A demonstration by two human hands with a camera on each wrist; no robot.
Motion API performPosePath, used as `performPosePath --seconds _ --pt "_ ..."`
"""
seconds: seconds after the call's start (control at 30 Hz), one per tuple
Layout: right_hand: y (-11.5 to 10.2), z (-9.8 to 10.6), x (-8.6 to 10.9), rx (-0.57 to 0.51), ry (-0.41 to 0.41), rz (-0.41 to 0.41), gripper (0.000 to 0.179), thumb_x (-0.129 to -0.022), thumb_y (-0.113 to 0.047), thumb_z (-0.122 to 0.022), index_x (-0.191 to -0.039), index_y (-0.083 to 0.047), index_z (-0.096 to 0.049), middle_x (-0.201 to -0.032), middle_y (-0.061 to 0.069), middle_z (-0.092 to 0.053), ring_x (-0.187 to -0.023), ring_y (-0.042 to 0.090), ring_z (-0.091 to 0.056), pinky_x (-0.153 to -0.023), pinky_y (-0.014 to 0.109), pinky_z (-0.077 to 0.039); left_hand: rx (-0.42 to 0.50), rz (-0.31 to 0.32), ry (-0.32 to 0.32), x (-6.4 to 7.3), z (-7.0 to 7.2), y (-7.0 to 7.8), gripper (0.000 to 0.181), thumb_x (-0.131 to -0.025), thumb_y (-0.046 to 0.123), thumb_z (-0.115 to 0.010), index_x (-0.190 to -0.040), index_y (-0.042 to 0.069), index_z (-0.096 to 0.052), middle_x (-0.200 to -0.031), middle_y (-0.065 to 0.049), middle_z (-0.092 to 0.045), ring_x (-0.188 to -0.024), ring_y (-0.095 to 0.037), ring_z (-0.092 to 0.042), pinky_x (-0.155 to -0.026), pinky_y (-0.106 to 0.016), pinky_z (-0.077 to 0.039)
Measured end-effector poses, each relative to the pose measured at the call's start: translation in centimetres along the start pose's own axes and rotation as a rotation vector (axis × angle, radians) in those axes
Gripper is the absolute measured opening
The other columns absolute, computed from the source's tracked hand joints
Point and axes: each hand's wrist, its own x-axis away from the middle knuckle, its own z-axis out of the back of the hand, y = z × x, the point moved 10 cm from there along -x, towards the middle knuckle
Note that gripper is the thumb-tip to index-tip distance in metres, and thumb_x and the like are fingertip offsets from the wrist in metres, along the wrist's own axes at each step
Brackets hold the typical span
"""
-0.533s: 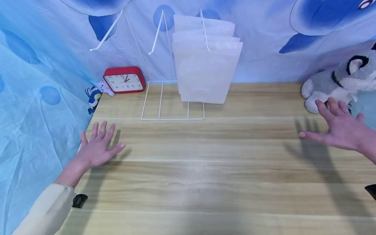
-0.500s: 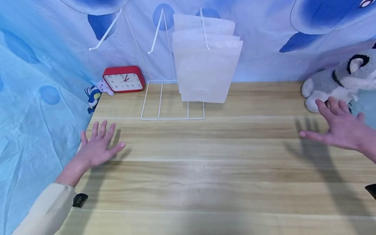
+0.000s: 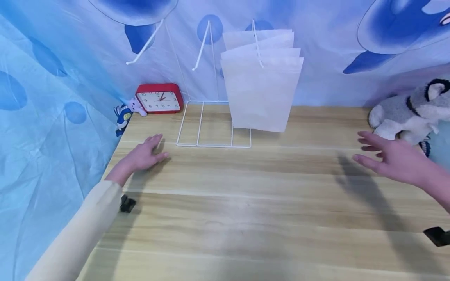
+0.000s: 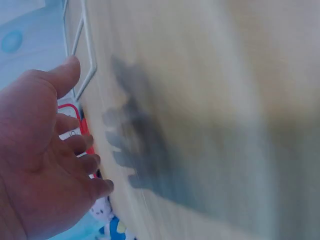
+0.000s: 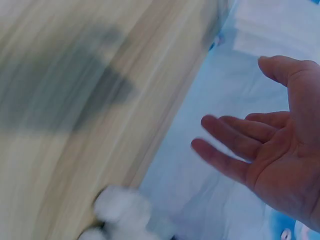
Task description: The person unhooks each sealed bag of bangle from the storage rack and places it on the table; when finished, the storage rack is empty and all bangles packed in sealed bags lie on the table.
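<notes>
My left hand is over the left part of the wooden table, fingers relaxed and nothing in them. It is nearest to the white wire rack and the red clock. In the left wrist view the same hand shows its palm, with its shadow on the wood. On the far side, my right hand hovers near the grey and white plush husky, holding nothing. White paper bags hang overlapping on the rack's right hook; its other two hooks carry nothing.
A blue sheet printed with whales covers the back and left sides. Small plush toys sit beside the clock at the table's left edge. A black wrist mount shows below my right forearm.
The head view has shifted, so the scene sits lower and further right. My left hand has reached forward toward the rack. My right hand's spread fingers have drawn together and point left.
</notes>
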Motion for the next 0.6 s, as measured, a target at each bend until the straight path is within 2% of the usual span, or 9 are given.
performPosePath --seconds 0.03,0.07,0.17,0.33,0.4,0.5,0.6 --pt "-1.0 0.1 -0.3 -0.039 0.023 0.039 0.067 -0.095 -0.023 -0.07 -0.143 0.012 -0.041 -0.122 0.037 -0.06 -0.087 0.044 -0.069 -0.066 0.051 -0.057 0.018 0.008 -0.005 -1.1 -0.1 0.0 0.087 -0.1 0.043 -0.059 -0.158 -0.003 -0.014 -0.162 -0.028 -0.011 -0.147 -0.05 -0.003 -0.115 -0.064 -0.009" --pt "-1.9 0.1 -0.7 -0.075 0.031 0.067 0.063 -0.095 -0.02 -0.07 -0.143 0.011 -0.043 -0.121 0.035 -0.061 -0.096 0.045 -0.068 -0.071 0.053 -0.057 0.026 0.011 -0.004 -2.1 -0.1 0.1 0.088 -0.099 0.044 -0.061 -0.158 -0.001 -0.014 -0.163 -0.026 -0.012 -0.147 -0.049 -0.003 -0.115 -0.064 -0.009" --pt "-4.6 0.6 -2.1 -0.154 0.083 0.151 0.057 -0.093 -0.014 -0.072 -0.141 0.007 -0.048 -0.117 0.027 -0.067 -0.093 0.037 -0.071 -0.07 0.044 -0.059 0.049 0.004 -0.008 -4.6 -0.3 0.3 0.092 -0.096 0.046 -0.063 -0.16 0.003 -0.013 -0.164 -0.022 -0.008 -0.148 -0.047 0.001 -0.114 -0.065 -0.007" --pt "-7.7 3.2 -5.0 -0.211 0.222 0.27 0.052 -0.091 -0.006 -0.072 -0.139 0.005 -0.053 -0.114 0.021 -0.07 -0.086 0.026 -0.073 -0.068 0.015 -0.053 0.056 -0.025 -0.007 -7.7 -0.3 1.0 0.1 -0.092 0.051 -0.067 -0.161 0.006 -0.01 -0.166 -0.019 -0.003 -0.148 -0.045 0.008 -0.11 -0.071 0.002" --pt "-8.4 4.4 -6.0 -0.231 0.278 0.289 0.051 -0.091 -0.004 -0.071 -0.138 0.003 -0.055 -0.112 0.02 -0.071 -0.085 0.013 -0.071 -0.068 0.008 -0.049 0.054 -0.03 -0.004 -8.6 -0.3 1.2 0.102 -0.09 0.053 -0.069 -0.161 0.007 -0.011 -0.166 -0.016 -0.003 -0.149 -0.044 0.009 -0.108 -0.074 0.007" --pt "-9.3 5.6 -7.2 -0.28 0.332 0.292 0.049 -0.09 -0.002 -0.071 -0.138 0.002 -0.056 -0.113 0.019 -0.071 -0.085 -0.009 -0.063 -0.068 0.005 -0.046 0.055 -0.025 -0.006 -8.9 -0.6 1.4 0.105 -0.087 0.055 -0.071 -0.161 0.009 -0.012 -0.167 -0.013 -0.003 -0.148 -0.044 0.011 -0.104 -0.076 0.012" --pt "-9.9 6.5 -8.0 -0.353 0.378 0.284 0.048 -0.09 0.001 -0.069 -0.136 0.002 -0.057 -0.115 0.021 -0.07 -0.089 -0.017 -0.058 -0.07 0.005 -0.046 0.04 -0.021 -0.015 -8.8 -0.9 1.5 0.106 -0.087 0.056 -0.07 -0.161 0.01 -0.011 -0.167 -0.011 -0.002 -0.148 -0.044 0.012 -0.103 -0.076 0.014"
